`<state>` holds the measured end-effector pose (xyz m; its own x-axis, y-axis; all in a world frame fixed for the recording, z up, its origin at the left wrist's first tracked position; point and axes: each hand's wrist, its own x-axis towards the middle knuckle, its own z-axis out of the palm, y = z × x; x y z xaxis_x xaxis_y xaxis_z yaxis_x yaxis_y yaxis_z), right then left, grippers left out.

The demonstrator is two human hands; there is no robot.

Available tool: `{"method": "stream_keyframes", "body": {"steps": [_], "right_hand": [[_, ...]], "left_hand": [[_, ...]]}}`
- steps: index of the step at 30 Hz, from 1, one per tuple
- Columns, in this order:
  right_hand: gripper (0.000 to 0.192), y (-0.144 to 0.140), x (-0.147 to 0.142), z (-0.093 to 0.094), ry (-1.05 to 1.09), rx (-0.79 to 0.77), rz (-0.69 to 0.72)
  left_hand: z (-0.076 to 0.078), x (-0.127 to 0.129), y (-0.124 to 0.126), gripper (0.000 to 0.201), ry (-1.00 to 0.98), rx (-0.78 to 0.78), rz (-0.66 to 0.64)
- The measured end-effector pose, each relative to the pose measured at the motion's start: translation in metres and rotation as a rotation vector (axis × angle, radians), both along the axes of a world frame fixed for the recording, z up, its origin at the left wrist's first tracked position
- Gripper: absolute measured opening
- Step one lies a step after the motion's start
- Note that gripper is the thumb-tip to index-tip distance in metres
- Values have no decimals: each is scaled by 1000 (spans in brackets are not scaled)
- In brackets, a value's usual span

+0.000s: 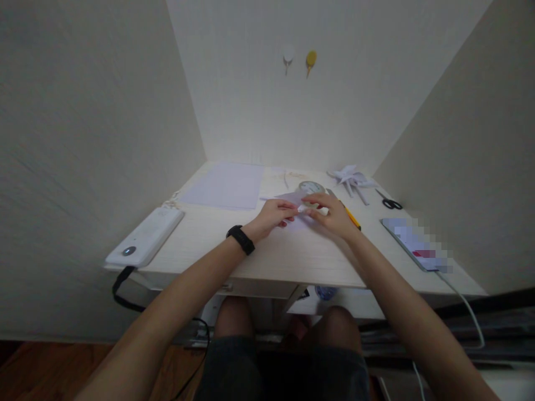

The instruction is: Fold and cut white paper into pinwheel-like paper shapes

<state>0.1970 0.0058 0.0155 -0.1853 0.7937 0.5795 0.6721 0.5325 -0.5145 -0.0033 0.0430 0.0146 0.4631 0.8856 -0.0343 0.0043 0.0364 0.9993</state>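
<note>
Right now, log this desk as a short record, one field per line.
left hand: holding white paper, black wristwatch on wrist
right hand: fingers at the same paper, exact grip unclear
beyond the hands: roll of clear tape
right side: yellow utility knife, black-handled scissors
far right: folded paper pieces
left side: flat paper sheet
back wall: white hook, yellow hook

I see a broad black wristwatch [241,239] strapped behind the bare left hand [276,214]; its face is too small for me to read. Beyond the bare right hand [332,216], the right forearm [401,295] is uncovered too. My feed shows dark greyish shorts [229,365], hems above the knees [234,314], darkening at the lap.
</note>
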Motion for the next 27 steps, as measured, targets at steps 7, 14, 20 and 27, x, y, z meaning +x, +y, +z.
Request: {"method": "stream_keyframes", "body": {"steps": [7,14,20,27], "right_hand": [[25,26,0,10,-209,-106,38],[28,28,1,-3,-3,-15,-210],[33,26,2,-12,239,-54,-295],[27,9,-6,-12,-73,-70,-280]], "left_hand": [[1,-1,3,23,-28,75,-9],[-1,-10,25,24,514,551,437],[-7,-22,36,50,853,686,330],[-15,-21,42,40,922,796,225]]}}
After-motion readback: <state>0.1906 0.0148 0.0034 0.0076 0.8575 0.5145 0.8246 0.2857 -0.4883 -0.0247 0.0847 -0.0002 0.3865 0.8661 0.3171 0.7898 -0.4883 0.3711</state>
